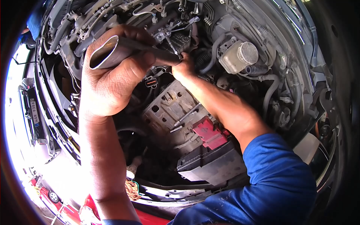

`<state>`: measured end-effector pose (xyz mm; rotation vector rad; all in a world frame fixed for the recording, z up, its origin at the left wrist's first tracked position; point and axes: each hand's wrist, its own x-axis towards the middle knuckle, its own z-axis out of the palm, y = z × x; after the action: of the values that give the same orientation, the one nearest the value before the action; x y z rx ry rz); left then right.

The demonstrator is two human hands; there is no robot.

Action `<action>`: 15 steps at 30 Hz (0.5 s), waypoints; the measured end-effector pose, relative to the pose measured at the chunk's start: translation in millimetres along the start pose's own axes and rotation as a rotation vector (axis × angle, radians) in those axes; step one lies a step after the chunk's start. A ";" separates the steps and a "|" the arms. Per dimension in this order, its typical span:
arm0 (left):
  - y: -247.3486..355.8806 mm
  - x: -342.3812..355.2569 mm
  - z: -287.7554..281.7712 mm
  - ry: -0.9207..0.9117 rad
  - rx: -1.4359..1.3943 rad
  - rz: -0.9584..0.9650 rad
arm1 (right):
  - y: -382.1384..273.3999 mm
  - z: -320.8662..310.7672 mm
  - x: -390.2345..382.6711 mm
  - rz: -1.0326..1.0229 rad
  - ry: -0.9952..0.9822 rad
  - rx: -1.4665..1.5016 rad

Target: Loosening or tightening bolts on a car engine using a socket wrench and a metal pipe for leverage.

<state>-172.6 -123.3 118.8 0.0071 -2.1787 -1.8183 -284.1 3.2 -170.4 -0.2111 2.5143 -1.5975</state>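
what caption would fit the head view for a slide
Over an open engine bay, the left hand grips a flattened metal pipe while the right hand reaches among hoses beside a capped reservoir.

2 hands [112,75], 1 metal pipe [112,52], 1 fluid reservoir [238,56], 1 red cover [208,133]

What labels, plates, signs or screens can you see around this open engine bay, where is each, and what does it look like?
Number plate: far left edge, on a parked vehicle beyond the bay; narrow pale rectangle with dark characters, seen on end.
No packages, signs or screens show.
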 end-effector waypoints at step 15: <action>-82.6 -109.3 19.5 0.456 -0.272 0.092 | 19.9 6.3 51.3 -0.086 -0.049 -0.003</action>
<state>-88.4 -99.5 11.5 0.2345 -1.5899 -1.8299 -333.7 -4.3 -193.9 -0.3590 2.5025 -1.5996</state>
